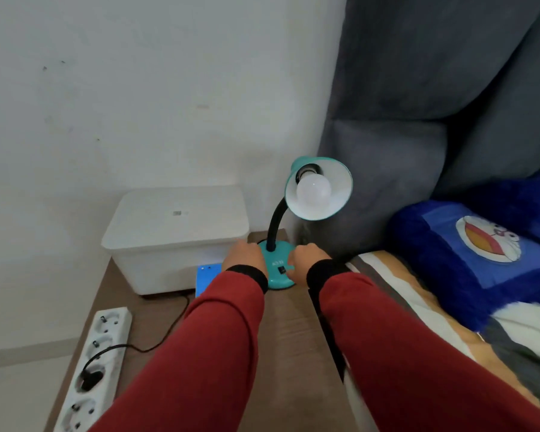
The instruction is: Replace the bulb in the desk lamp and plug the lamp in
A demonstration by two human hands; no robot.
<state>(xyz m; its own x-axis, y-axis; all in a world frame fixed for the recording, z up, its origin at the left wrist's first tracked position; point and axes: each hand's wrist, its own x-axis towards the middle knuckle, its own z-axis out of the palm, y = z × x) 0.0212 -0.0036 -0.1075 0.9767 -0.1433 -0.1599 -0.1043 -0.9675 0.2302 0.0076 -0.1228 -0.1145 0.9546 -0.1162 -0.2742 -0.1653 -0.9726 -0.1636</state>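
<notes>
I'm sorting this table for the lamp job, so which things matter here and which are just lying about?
For the job: teal desk lamp, its white bulb, black plug in the power strip, left hand and right hand at the lamp base.

Lying about: white lidded box, blue item, blue cushion.

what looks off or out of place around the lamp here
Nothing looks damaged or spilled. The teal desk lamp stands upright with a white bulb seated in its shade, its black plug sits in the power strip, and both hands rest at its base.
</notes>
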